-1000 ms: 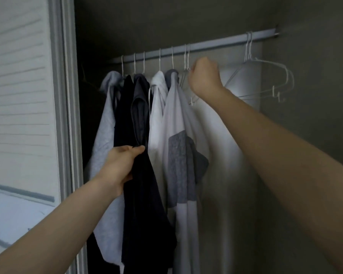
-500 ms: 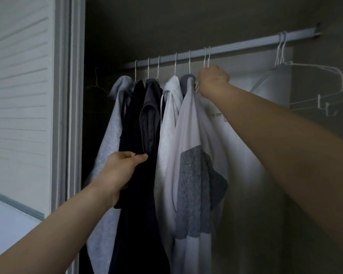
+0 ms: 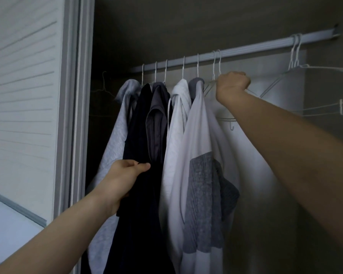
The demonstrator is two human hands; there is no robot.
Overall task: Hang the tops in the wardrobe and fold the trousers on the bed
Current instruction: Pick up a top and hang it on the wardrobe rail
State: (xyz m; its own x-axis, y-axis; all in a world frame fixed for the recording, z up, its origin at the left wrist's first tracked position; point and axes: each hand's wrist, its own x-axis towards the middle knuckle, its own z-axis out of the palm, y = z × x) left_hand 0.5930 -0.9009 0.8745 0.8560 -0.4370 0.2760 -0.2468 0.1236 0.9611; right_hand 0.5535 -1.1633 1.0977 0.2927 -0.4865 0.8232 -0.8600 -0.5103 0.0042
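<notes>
Wardrobe rail point(image 3: 246, 48): running across the top of the open wardrobe, carrying five hung tops bunched toward its left end and spare white wire hangers to the right.

Tops, left to right: pale grey top point(image 3: 115, 131); black top point(image 3: 141, 194); dark grey top point(image 3: 156, 123); white hooded top point(image 3: 176, 119); white top with grey panel point(image 3: 202, 194). All are hanging slack and draping in soft folds; judged light, limp, not fragile, best handled at the hanger neck or shoulder rather than the hem.

Left hand point(image 3: 123, 180): pinching a fold of the black top at mid-height, thumb over the cloth.

Right hand point(image 3: 231, 86): gripping the shoulder wire of an empty wire hanger point(image 3: 216, 64) just right of the panelled top, fingers curled tight. The wire is judged thin, springy and slippery; the hook may be snagging its neighbour.

Further empty hangers point(image 3: 295, 52): hanging well apart at the rail's right end.

Sliding door point(image 3: 28, 95): standing at left.

Trousers and bed: not in view.
</notes>
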